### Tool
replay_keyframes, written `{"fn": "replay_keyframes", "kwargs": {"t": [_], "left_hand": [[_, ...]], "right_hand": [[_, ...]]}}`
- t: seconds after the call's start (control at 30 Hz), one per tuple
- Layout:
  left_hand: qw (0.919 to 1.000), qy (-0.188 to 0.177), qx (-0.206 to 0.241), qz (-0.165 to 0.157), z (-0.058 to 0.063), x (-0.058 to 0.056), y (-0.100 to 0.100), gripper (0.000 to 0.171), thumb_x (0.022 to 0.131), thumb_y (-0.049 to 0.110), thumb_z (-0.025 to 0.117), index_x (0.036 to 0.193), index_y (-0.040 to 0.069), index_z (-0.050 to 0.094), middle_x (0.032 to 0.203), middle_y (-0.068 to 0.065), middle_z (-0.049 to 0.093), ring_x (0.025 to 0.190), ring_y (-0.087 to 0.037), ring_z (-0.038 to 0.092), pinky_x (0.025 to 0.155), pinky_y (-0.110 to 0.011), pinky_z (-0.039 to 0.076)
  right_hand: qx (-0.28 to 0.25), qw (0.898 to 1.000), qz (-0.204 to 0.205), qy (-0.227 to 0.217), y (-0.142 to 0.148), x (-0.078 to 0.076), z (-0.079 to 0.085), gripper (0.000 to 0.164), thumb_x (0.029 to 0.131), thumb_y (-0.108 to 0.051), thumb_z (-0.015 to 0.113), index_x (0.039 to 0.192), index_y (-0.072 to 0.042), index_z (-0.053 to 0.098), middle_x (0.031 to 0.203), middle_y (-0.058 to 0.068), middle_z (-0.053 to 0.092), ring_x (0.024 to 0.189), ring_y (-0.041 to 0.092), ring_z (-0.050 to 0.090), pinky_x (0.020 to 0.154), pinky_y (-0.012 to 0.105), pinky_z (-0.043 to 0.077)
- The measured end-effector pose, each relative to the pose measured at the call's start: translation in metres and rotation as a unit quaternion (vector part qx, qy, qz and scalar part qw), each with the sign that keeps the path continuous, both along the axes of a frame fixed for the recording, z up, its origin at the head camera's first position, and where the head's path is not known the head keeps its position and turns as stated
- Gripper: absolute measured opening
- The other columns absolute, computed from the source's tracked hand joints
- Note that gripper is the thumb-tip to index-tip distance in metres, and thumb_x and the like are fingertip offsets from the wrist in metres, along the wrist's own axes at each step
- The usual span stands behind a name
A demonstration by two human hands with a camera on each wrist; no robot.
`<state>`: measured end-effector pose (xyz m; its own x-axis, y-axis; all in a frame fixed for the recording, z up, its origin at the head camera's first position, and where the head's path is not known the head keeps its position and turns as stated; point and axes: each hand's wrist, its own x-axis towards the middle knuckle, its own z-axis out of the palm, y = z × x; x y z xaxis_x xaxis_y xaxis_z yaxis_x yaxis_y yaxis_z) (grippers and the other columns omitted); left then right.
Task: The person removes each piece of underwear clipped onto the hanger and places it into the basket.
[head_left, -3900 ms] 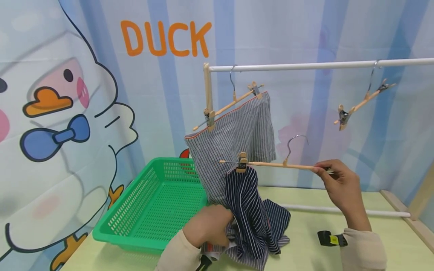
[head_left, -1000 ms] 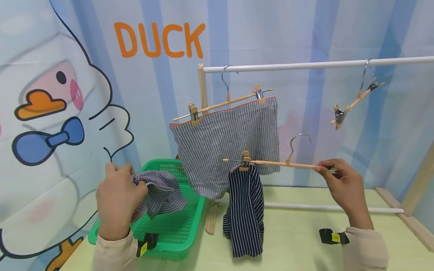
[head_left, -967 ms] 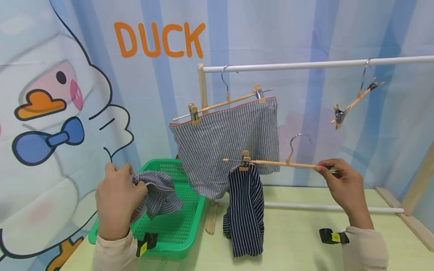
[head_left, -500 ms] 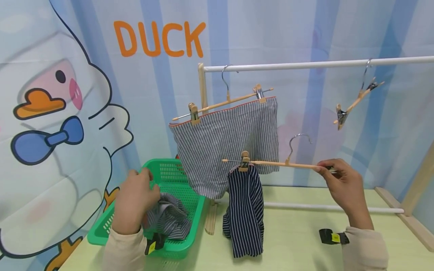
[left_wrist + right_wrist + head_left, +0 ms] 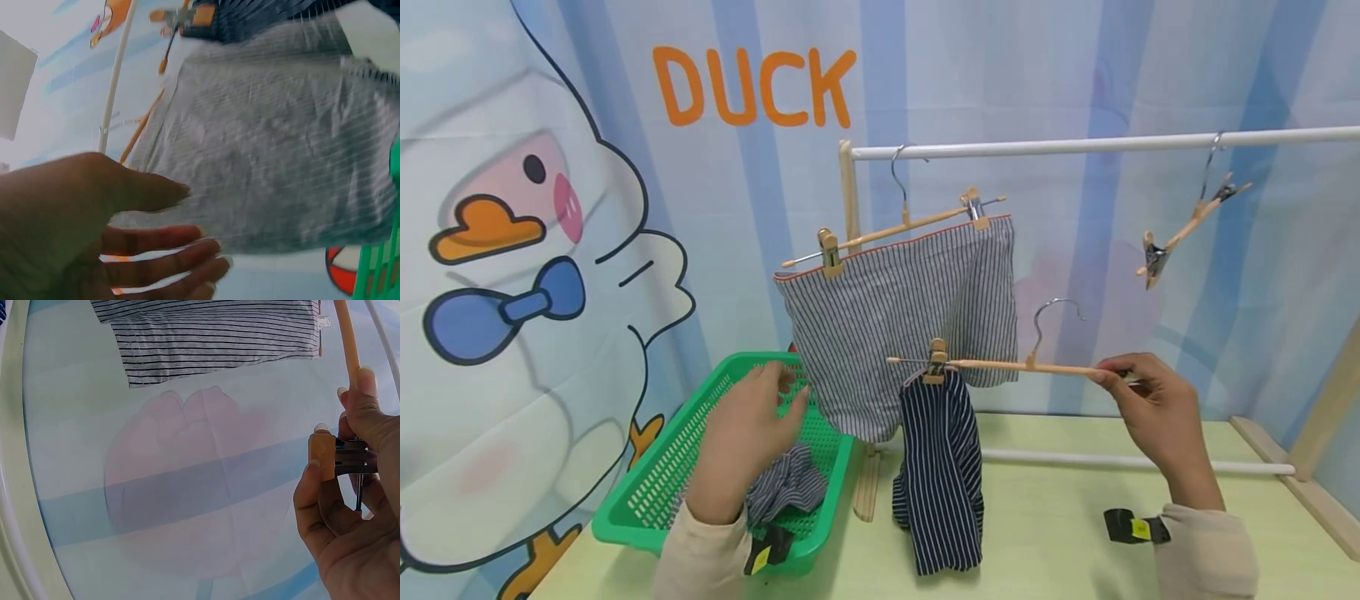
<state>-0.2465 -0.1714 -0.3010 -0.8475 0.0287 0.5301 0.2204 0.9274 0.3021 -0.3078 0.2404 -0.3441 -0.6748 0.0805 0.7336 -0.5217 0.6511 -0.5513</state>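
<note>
Two hands up on my head feed: left hand (image 5: 741, 437) is over the basket side, wrist bent forward, thumb and fingers parted and loose, grasping nothing; fingertips point at the grey garment, can't tell if they touch. Right hand (image 5: 1153, 412) is raised at the right, forearm rising from below, pinching the end of the held hanger (image 5: 1015, 364); my right wrist feed shows thumb on the rod, fingers about its clip (image 5: 323, 456). Counts, big to small. Backdrop (image 5: 1037, 83): duck-print cloth behind everything. Table (image 5: 1060, 533): one, pale yellow. Rack (image 5: 1112, 147): one, white top rail. Basket (image 5: 643, 500): one, green, on the table at left, holding crumpled striped cloth (image 5: 790, 483); can't tell how many pieces. Garments on hangers: two. Grey striped garment (image 5: 902, 333) hangs from the rail by two clips; navy striped garment (image 5: 942, 475) hangs folded narrow from the held hanger's left clip, in front of the grey one. Hangers: three. Held one is near level, hook up, below the rail; grey garment's hanger (image 5: 907, 223) and bare hanger (image 5: 1187, 229) are on the rail, both slanting. Clips: six, two per hanger.
</note>
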Motion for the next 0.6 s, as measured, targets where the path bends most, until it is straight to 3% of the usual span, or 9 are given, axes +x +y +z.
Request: {"fn": "replay_keyframes", "kwargs": {"t": [0.13,0.3,0.47,0.6], "left_hand": [[0.9957,0.033,0.024,-0.083,-0.002,-0.002,0.023,0.042,0.094,0.036,0.055,0.12,0.003,0.056,0.109,-0.011,0.062,0.093,-0.022,0.058,0.073,-0.045,0.052],[0.9811,0.055,0.053,-0.178,-0.007,-0.005,0.05,0.059,0.093,0.046,0.053,0.135,0.005,0.046,0.122,-0.009,0.058,0.102,-0.017,0.055,0.078,-0.04,0.052],[0.9745,0.061,0.058,-0.208,-0.013,-0.006,0.065,0.071,0.088,0.048,0.06,0.142,0.006,0.038,0.119,-0.007,0.058,0.095,-0.015,0.057,0.072,-0.035,0.054],[0.9682,0.071,0.068,-0.23,-0.017,-0.006,0.07,0.064,0.09,0.044,0.059,0.139,0.006,0.042,0.113,-0.007,0.059,0.093,-0.012,0.056,0.072,-0.033,0.054]], "right_hand": [[0.008,1.0,0.006,-0.002,-0.001,0.0,0.002,0.012,0.09,-0.022,0.064,0.096,-0.013,0.07,0.091,-0.02,0.056,0.071,0.004,0.053,0.056,0.017,0.041],[0.019,1.0,0.014,-0.013,-0.002,0.002,0.003,0.012,0.09,-0.022,0.063,0.096,-0.013,0.07,0.091,-0.02,0.057,0.071,0.003,0.056,0.056,0.021,0.045],[0.028,0.999,0.021,-0.018,-0.004,0.002,0.001,0.011,0.09,-0.02,0.064,0.097,-0.013,0.069,0.092,-0.017,0.058,0.071,0.003,0.058,0.055,0.024,0.047],[0.036,0.999,0.029,-0.018,-0.008,0.002,0.002,0.01,0.09,-0.019,0.064,0.096,-0.014,0.069,0.094,-0.006,0.061,0.072,0.005,0.058,0.057,0.026,0.048]]}}
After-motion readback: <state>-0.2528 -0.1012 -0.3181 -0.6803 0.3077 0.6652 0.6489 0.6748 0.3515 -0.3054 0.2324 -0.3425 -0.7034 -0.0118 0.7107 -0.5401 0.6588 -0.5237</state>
